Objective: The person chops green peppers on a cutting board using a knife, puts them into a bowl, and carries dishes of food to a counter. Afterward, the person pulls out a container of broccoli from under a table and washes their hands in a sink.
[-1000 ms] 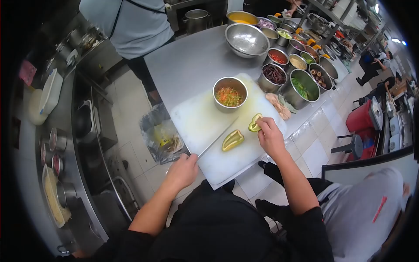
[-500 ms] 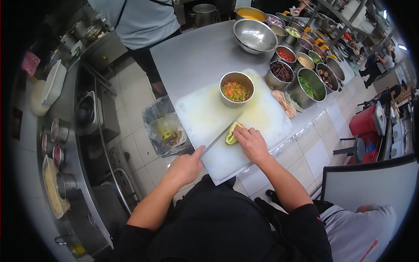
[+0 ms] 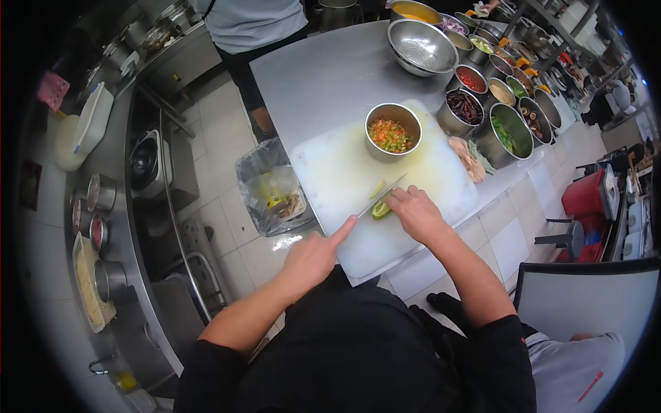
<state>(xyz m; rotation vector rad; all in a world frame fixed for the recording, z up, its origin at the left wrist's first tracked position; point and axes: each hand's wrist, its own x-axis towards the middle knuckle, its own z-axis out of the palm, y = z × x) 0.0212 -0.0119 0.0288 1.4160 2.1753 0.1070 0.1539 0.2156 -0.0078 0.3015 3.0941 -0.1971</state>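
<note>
My left hand [image 3: 313,256] is closed around a kitchen knife, index finger stretched along its back. The knife's blade [image 3: 381,195] points up and to the right over the white cutting board [image 3: 330,168]. My right hand [image 3: 417,213] presses its fingertips onto a piece of green pepper [image 3: 381,209] on the board, just on the near side of the blade. A cut pepper strip [image 3: 377,187] lies on the far side of the blade. Beyond it stands a steel pot [image 3: 393,153] holding chopped red and green pieces.
A perforated steel bowl [image 3: 422,45] and several pots of ingredients [image 3: 505,129] line the table's far right. Pale slices [image 3: 468,160] lie at the board's right edge. A lined waste bin [image 3: 258,206] stands left of the table. Another person [image 3: 258,27] is near the far-left corner.
The knife has passed through the pepper, and a strip now lies apart from the main piece. My left index finger has stretched out along the knife. The whole view has shifted slightly.
</note>
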